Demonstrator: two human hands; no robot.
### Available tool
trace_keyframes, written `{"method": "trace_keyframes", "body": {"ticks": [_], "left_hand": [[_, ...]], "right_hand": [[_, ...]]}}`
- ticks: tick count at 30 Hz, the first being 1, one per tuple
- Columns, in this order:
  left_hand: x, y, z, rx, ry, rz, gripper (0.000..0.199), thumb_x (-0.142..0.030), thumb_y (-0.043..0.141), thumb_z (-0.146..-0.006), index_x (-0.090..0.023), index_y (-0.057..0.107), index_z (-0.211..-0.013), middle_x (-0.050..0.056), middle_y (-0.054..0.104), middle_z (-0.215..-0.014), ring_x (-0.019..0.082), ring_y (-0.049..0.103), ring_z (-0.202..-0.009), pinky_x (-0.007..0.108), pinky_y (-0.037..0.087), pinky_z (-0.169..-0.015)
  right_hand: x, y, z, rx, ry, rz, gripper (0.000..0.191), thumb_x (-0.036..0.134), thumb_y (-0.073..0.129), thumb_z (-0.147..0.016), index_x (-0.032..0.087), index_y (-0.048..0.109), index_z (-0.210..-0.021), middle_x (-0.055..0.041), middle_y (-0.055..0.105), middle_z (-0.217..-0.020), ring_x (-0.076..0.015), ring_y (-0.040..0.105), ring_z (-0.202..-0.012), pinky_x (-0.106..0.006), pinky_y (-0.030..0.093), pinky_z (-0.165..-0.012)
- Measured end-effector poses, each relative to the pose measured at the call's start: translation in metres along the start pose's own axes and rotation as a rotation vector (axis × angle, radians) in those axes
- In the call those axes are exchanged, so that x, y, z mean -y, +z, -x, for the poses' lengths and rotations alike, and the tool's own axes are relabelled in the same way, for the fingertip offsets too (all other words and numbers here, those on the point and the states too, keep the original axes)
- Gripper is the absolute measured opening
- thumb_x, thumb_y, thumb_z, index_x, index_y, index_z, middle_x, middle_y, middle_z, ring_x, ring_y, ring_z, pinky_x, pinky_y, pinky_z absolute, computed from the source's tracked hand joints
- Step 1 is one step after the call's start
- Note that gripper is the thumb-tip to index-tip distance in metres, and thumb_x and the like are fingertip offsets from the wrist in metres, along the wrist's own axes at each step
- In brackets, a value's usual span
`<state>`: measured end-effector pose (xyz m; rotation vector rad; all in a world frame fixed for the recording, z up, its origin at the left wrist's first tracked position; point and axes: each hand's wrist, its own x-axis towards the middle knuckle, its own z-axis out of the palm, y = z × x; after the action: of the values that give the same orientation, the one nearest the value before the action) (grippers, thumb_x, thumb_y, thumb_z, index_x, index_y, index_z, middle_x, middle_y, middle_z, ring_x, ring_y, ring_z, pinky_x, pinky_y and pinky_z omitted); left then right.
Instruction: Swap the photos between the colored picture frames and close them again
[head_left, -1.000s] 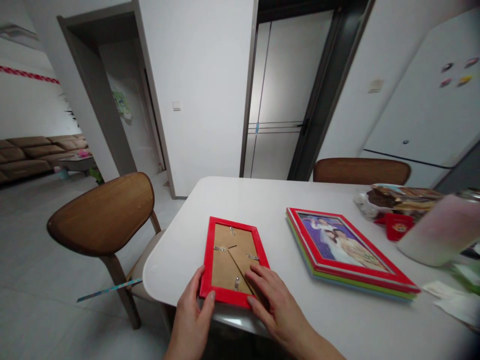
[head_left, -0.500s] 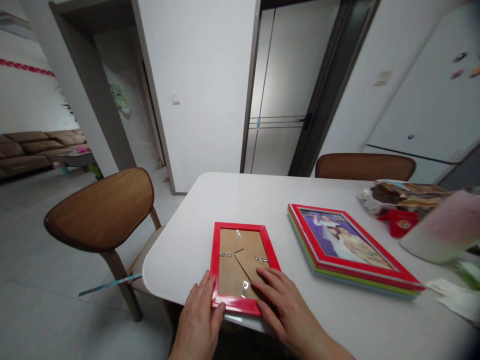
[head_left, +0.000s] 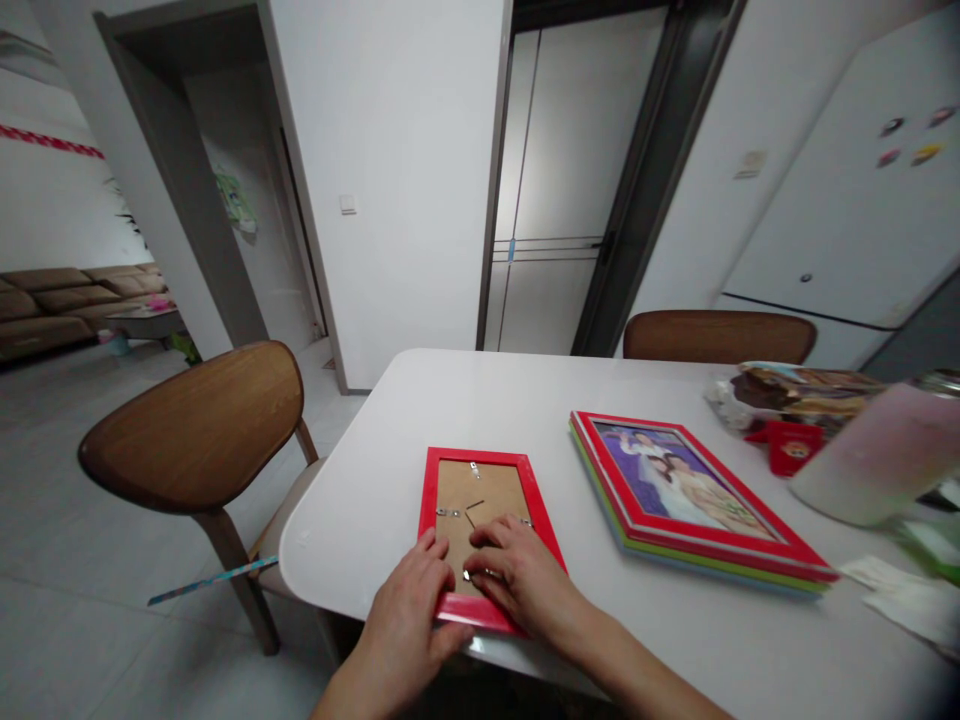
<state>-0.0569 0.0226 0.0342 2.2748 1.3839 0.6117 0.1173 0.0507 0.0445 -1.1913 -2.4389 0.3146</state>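
A red picture frame (head_left: 429,490) lies face down at the near edge of the table, its brown backing board (head_left: 454,480) upward. Small metal turn clips (head_left: 474,469) sit along the sides of the backing. My left hand (head_left: 409,610) grips the near left corner, its fingers on top and its thumb at the near edge. My right hand (head_left: 525,580) is closed over the lower backing, the fingertips pinching at the near metal clip (head_left: 467,576), which they partly hide. The dark stand leg on the backing is partly covered by this hand.
Stacked picture frames (head_left: 705,500), the top one red with a photo, lie to the right on the white table (head_left: 480,390). Beyond them are a pink-white bottle (head_left: 870,450), a red item (head_left: 795,447) and tissue (head_left: 900,600). Wooden chairs (head_left: 202,425) stand left and behind.
My right hand has moved left from the frame's right edge onto the near clip, which now points sideways. My left fingers have curled further over the frame's edge.
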Motion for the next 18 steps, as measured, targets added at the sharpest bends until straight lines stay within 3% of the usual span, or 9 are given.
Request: {"method": "trace_keyframes", "body": {"ticks": [3, 6, 11, 18], "left_hand": [[0.000, -0.001, 0.000, 0.008, -0.010, 0.001, 0.022, -0.019, 0.061, -0.062, -0.019, 0.051, -0.082, 0.009, 0.043, -0.124, 0.021, 0.029, -0.120, 0.037, 0.029, -0.097], [-0.002, -0.003, -0.001, 0.017, -0.023, 0.005, 0.022, -0.017, 0.061, -0.061, -0.019, 0.050, -0.080, 0.009, 0.042, -0.125, 0.021, 0.029, -0.120, 0.036, 0.029, -0.097], [-0.006, -0.008, -0.001, 0.033, -0.034, 0.018, 0.019, -0.017, 0.059, -0.062, -0.020, 0.049, -0.078, 0.008, 0.044, -0.123, 0.021, 0.029, -0.120, 0.038, 0.031, -0.095], [-0.007, -0.009, -0.002, 0.052, -0.049, -0.014, 0.022, -0.017, 0.061, -0.061, -0.019, 0.050, -0.079, 0.010, 0.042, -0.125, 0.021, 0.029, -0.120, 0.036, 0.029, -0.096]], "right_hand": [[-0.006, -0.004, 0.002, -0.050, 0.030, -0.048, 0.020, 0.021, 0.045, -0.076, 0.023, 0.063, -0.086, -0.0047, 0.058, -0.093, -0.0158, 0.049, -0.087, -0.031, 0.040, -0.077], [-0.026, -0.011, 0.005, -0.144, 0.156, -0.022, 0.026, 0.020, 0.045, -0.074, 0.019, 0.060, -0.095, -0.0082, 0.055, -0.102, -0.0176, 0.049, -0.092, -0.032, 0.039, -0.081], [-0.052, -0.021, 0.001, -0.095, 0.294, 0.134, 0.021, 0.018, 0.045, -0.071, 0.017, 0.065, -0.076, -0.0082, 0.059, -0.085, -0.0196, 0.050, -0.084, -0.031, 0.040, -0.076], [-0.051, -0.018, -0.006, -0.097, 0.327, 0.231, 0.025, 0.019, 0.041, -0.076, 0.018, 0.065, -0.072, -0.0078, 0.057, -0.079, -0.0183, 0.049, -0.080, -0.028, 0.039, -0.072]]}}
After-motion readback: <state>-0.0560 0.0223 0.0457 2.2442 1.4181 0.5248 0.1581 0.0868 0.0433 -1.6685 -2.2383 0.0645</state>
